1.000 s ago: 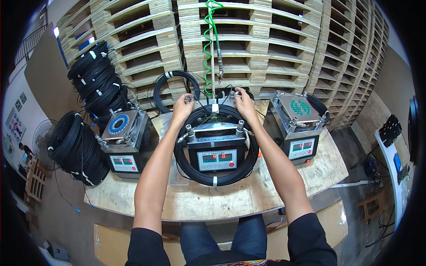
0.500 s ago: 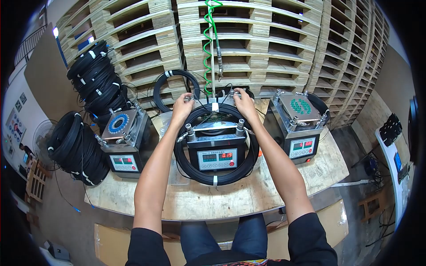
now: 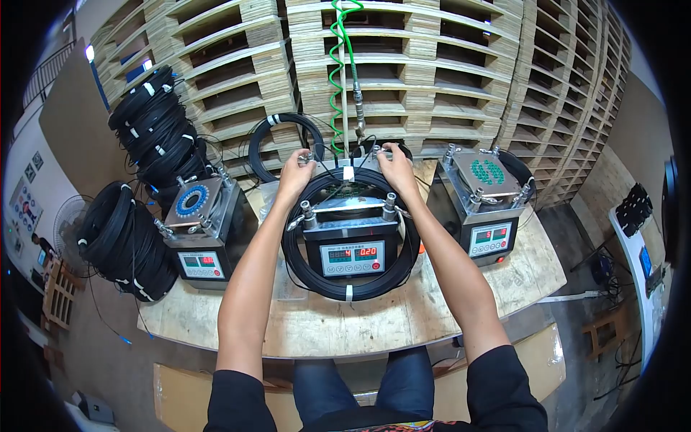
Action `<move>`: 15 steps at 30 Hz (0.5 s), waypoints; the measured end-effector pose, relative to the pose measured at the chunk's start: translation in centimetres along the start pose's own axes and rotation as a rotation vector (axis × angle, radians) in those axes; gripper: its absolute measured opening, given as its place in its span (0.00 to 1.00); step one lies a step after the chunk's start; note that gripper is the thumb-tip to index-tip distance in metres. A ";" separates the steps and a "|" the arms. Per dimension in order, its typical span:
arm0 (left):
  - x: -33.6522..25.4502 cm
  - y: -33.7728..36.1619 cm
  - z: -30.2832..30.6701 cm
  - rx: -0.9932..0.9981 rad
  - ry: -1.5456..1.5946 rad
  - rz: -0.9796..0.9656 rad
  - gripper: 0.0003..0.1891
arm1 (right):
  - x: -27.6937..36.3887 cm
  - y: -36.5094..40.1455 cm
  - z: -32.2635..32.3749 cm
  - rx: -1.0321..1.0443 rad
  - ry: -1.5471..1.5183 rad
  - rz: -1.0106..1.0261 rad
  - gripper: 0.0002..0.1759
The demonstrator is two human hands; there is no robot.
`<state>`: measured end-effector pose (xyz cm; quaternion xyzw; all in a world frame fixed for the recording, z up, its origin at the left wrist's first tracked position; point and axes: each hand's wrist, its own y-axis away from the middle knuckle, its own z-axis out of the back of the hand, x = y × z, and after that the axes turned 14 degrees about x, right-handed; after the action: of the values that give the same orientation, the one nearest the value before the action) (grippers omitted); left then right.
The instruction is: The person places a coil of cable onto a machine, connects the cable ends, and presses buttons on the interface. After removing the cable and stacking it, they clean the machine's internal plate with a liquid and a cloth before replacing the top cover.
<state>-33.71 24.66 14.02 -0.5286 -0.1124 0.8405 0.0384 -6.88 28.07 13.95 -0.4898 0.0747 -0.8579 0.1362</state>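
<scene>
A grey machine (image 3: 350,248) with a red digital readout stands in the middle of the wooden table (image 3: 345,324). A black cable coil (image 3: 302,270) with white ties lies looped around it. My left hand (image 3: 296,172) grips a metal knob at the machine's far left corner. My right hand (image 3: 395,168) grips the matching knob at the far right corner. Two more knobs stand free on the clamp bar nearer to me.
A second machine (image 3: 205,237) with a blue ring on top stands left, a third (image 3: 486,209) with a green top right. Black cable coils (image 3: 122,241) pile at the left. A green coiled air hose (image 3: 338,65) hangs over the middle. Wooden pallets (image 3: 432,72) are stacked behind.
Both hands stay on the far knobs with small shifts of the fingers. The middle machine's red readout has changed. The hanging hose nozzle has swung slightly.
</scene>
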 end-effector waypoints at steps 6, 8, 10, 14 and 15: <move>-0.1 0.1 -0.1 -0.026 -0.012 -0.006 0.22 | -0.2 0.0 0.0 -0.001 0.027 0.094 0.25; -0.4 0.2 0.0 -0.023 -0.006 0.009 0.21 | -1.2 -0.8 -0.4 -0.006 0.018 0.114 0.24; -0.9 0.5 0.1 0.022 -0.018 0.058 0.23 | -2.0 -1.4 -0.8 -0.011 0.010 0.133 0.23; -0.8 0.4 0.2 -0.005 -0.092 0.041 0.24 | -1.9 -1.2 -0.7 -0.022 -0.052 0.138 0.23; -0.6 0.3 0.2 0.000 -0.071 0.029 0.25 | -1.4 -0.9 -0.4 0.006 -0.086 0.102 0.23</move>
<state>-33.64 24.20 14.55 -0.5000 -0.1060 0.8592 0.0222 -6.71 29.40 12.79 -0.5213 0.0909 -0.8282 0.1844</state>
